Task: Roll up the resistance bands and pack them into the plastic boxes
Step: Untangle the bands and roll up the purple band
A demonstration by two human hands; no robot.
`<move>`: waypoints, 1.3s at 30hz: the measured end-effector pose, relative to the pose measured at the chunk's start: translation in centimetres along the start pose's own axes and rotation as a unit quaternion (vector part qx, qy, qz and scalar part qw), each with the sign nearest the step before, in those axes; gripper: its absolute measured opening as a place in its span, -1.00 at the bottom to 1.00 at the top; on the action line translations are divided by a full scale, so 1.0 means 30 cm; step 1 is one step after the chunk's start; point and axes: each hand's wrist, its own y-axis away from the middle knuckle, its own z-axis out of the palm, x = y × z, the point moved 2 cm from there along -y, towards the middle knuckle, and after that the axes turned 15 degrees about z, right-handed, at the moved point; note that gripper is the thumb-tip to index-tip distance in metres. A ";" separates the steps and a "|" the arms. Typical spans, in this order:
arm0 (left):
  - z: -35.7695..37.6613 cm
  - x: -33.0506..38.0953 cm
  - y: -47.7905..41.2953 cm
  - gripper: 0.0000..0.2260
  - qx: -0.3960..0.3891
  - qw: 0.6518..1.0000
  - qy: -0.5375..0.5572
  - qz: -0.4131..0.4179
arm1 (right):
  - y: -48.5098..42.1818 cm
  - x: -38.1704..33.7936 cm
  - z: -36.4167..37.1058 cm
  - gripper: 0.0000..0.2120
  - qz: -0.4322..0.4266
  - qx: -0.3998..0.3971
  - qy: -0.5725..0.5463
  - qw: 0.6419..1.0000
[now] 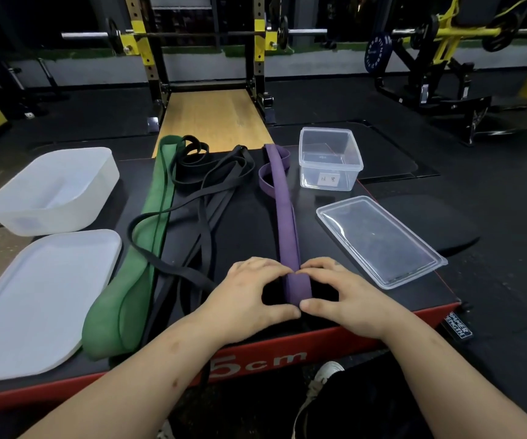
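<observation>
Two hands hold the near end of a purple band

At 9 o'clock on the black platform (335,315) sit a white box (50,191) and a flat white lid (40,299); next lie a green band (148,232) and tangled black bands (205,198). At 6 o'clock the left hand (252,296) and right hand (347,299) pinch the purple band (282,210), maybe starting a roll; it stretches toward 12 o'clock. A clear box (330,160) stands at 1 o'clock, a clear lid (379,242) at 3 o'clock
</observation>
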 end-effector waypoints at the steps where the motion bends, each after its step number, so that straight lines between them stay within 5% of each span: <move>1: 0.005 -0.003 0.002 -0.39 0.004 1.000 0.001 -0.006 | 0.000 0.000 0.001 -0.54 -0.001 -0.002 0.001 1.000; 24: 0.024 -0.020 0.037 -0.33 0.003 0.997 0.063 -0.040 | -0.001 0.032 0.021 -0.24 0.009 0.052 -0.025 0.998; 31: 0.031 -0.021 0.038 -0.36 0.016 0.997 0.066 -0.032 | 0.005 0.016 0.026 -0.51 -0.016 0.027 -0.048 0.998; 39: 0.032 -0.016 0.031 -0.29 -0.015 0.999 0.034 -0.013 | 0.042 0.017 0.019 -0.38 -0.037 0.079 -0.017 0.996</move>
